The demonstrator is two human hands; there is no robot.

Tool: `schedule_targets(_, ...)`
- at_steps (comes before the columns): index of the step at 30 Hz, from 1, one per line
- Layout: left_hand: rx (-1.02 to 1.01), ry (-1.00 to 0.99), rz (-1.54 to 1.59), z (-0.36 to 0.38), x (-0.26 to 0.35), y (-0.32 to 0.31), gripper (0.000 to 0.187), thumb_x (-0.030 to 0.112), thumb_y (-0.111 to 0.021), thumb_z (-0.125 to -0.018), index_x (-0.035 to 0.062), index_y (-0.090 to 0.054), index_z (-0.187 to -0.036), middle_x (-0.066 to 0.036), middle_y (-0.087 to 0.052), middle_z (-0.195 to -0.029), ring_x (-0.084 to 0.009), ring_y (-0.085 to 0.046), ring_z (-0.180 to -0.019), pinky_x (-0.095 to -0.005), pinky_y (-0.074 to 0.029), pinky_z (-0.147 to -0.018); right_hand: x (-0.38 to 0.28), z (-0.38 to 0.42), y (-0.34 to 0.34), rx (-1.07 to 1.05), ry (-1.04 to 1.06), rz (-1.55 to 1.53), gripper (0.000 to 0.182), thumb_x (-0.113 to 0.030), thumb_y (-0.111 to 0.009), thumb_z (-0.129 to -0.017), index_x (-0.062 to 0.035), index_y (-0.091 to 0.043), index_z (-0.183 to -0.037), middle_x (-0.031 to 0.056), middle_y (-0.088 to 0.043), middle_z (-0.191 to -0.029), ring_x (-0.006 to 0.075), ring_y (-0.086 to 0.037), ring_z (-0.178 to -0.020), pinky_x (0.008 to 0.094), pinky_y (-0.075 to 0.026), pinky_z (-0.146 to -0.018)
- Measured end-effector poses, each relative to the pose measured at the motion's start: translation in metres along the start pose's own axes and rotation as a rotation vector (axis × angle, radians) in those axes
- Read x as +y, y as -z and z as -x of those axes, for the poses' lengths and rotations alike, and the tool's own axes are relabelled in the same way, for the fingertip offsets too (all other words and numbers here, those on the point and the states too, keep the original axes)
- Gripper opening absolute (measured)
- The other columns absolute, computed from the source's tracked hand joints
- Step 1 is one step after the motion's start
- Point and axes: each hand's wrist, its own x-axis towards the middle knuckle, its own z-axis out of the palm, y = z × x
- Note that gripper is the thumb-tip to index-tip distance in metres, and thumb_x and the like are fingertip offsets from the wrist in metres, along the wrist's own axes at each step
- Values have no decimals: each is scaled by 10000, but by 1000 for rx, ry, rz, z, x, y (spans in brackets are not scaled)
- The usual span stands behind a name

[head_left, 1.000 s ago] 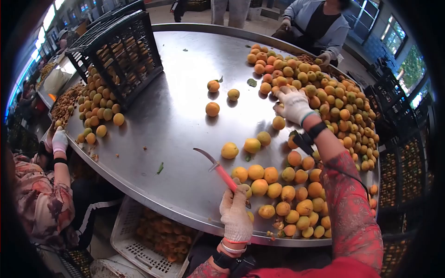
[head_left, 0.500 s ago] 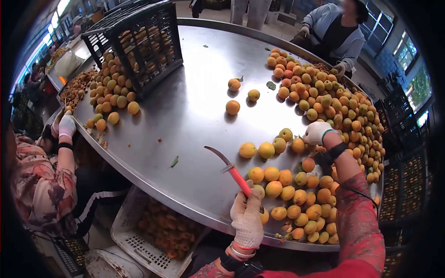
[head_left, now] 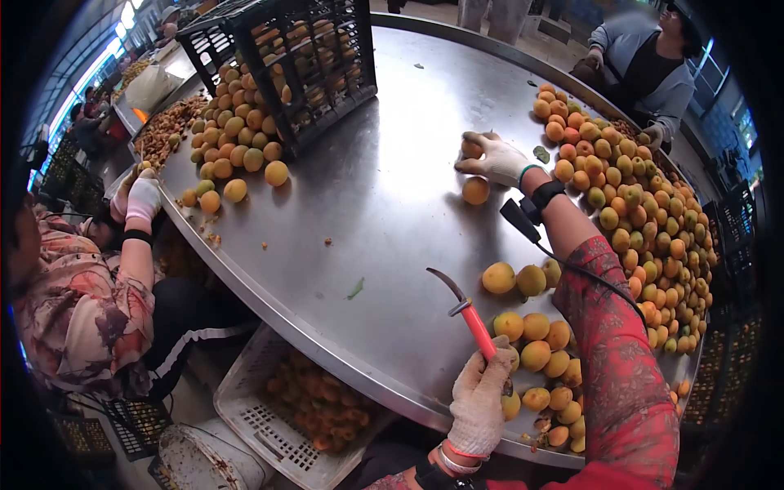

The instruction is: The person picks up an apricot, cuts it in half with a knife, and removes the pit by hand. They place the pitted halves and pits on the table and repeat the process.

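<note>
My left hand [head_left: 479,400], in a knitted glove, is closed round the red handle of a curved knife [head_left: 472,314], its blade pointing up and left over the table. My right hand [head_left: 498,159], gloved in white, reaches across the metal table, thumb and fingers curled round an apricot [head_left: 472,149] that is partly hidden. Just below these fingers lies a loose apricot [head_left: 475,190]. Closer to me, more apricots [head_left: 536,327] lie in rows beside the knife, partly covered by my right forearm.
A black crate [head_left: 318,73] lies tipped with apricots spilling out. A large apricot heap [head_left: 653,220] lines the table's right side. A white basket [head_left: 278,425] of halved fruit stands below the metal table's edge [head_left: 327,351]. One person works at left, another [head_left: 645,65] across the table.
My right hand has moved from the near apricots up to the loose ones mid-table and closed round one. My left hand still holds the knife. The view has shifted, so the scene sits further right.
</note>
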Motion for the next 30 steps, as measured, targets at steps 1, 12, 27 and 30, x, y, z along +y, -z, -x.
schedule_targets(1,-3,9,1,-1,-1,0,231,177,-545,-995,-7,-639,-1098,-58,-589,-1257,-92,-553,-936,-221,-389,-790,-14,13,3,-9,49,13,802,-505,-734,-745,-156,-471,-1417,192,-393,-1440,375,-495,-1270,411,-455,-1036)
schedule_targets(12,35,-135,84,11,-8,5,226,183,-586,-972,29,-625,-1133,-13,-623,-1101,-91,-546,-922,-217,-390,-772,-28,54,10,-2,139,416,616,-493,-682,-743,-136,-619,-1241,196,-541,-1220,332,-597,-1106,407,-521,-881)
schedule_targets(27,43,-483,-442,-21,-18,28,270,29,-506,-903,20,-617,-1148,-80,-548,-1031,-175,-506,-880,-310,-443,-813,-12,140,-18,1,348,181,451,-455,-721,-697,-65,-725,-924,191,-553,-1157,374,-593,-1024,426,-506,-889)
schedule_targets(30,60,-168,22,-16,-9,7,135,211,-615,-954,82,-644,-975,38,-537,-994,-83,-427,-806,-235,-357,-734,2,188,-24,23,323,158,436,-442,-721,-676,-71,-727,-904,184,-523,-1176,371,-583,-1025,427,-516,-869)
